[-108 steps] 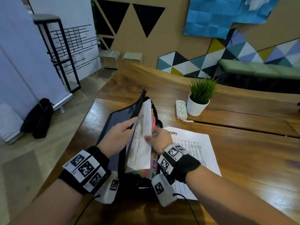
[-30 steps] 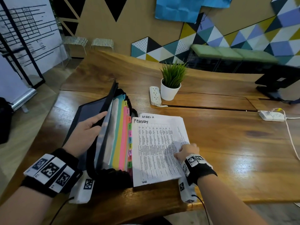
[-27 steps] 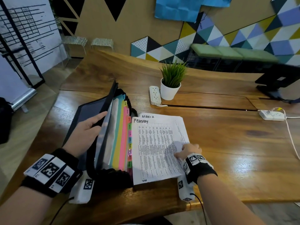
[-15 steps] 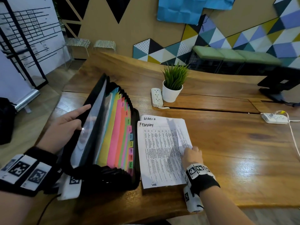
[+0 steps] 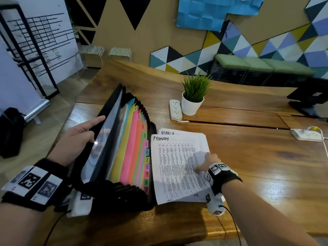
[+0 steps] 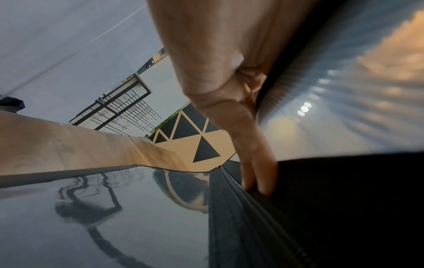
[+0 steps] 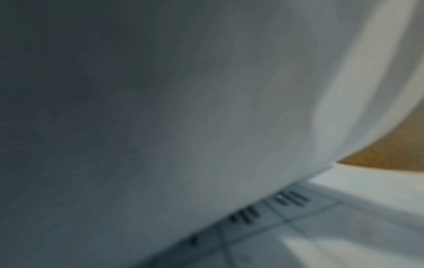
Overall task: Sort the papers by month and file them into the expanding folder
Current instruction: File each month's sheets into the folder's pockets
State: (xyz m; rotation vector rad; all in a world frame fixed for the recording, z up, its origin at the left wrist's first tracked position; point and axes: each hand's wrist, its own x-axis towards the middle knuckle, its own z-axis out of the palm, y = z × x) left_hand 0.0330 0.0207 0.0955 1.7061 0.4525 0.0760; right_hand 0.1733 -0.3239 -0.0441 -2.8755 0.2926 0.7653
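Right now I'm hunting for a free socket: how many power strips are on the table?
2. One power strip lies beside the potted plant; the other power strip sits near the table's right edge. More may be out of view.

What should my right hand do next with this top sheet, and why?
Probably lift the February sheet by its right edge and carry it toward the FEB tab. Your right hand already pinches that edge, which curls up in the right wrist view, and your left hand holds the expanding folder open with its coloured dividers fanned.
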